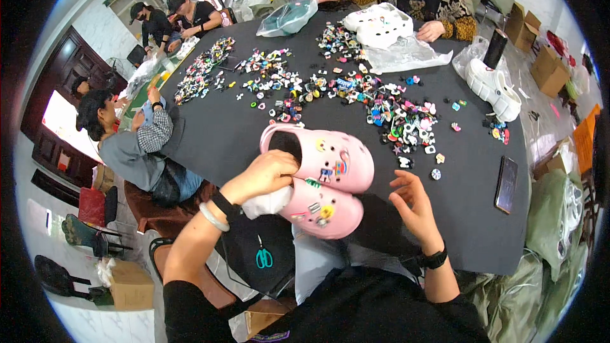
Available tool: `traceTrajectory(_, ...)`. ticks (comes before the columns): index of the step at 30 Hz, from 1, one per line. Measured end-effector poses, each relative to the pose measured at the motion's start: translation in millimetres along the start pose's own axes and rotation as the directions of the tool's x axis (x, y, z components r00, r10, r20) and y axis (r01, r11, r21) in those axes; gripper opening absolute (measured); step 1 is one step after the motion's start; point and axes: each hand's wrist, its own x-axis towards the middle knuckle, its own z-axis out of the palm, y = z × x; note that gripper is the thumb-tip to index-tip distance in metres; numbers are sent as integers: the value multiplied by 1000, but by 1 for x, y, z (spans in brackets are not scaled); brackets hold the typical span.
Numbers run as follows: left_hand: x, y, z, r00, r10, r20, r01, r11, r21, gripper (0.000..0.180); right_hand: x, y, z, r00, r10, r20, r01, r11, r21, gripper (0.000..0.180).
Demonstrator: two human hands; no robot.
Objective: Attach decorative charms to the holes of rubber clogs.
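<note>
My left hand grips a pair of pink clogs by their heel ends, one stacked on the other, both studded with small coloured charms. White stuffing shows under that hand. My right hand hovers just right of the clogs, fingers apart and empty, above the black table. Several loose shoe charms lie scattered in a heap beyond the clogs.
A dark phone lies at the right edge, a white clog beyond it. More white clogs and plastic bags sit before a person at the far side. Other people sit at the left. Teal scissors lie near my lap.
</note>
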Motion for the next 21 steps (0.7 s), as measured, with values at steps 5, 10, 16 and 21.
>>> traceTrajectory(5, 18, 0, -17, 985, 145, 98, -148, 989, 28, 13, -3, 5, 12, 979, -151, 135, 183, 943, -279, 64)
traceTrajectory(10, 33, -5, -31, 965, 22, 261, -50, 994, 102, 22, 7, 13, 37, 965, -201, 167, 249, 902, -354, 82)
traceTrajectory(16, -1, -22, -51, 967, -231, 108, 250, 940, -232, 44, 11, 19, 35, 971, -135, 197, 204, 897, -391, 82)
traceTrajectory(21, -82, -30, -55, 683, -659, -316, 380, 690, -617, 28, 9, 12, 37, 977, -172, 124, 208, 887, -413, 83)
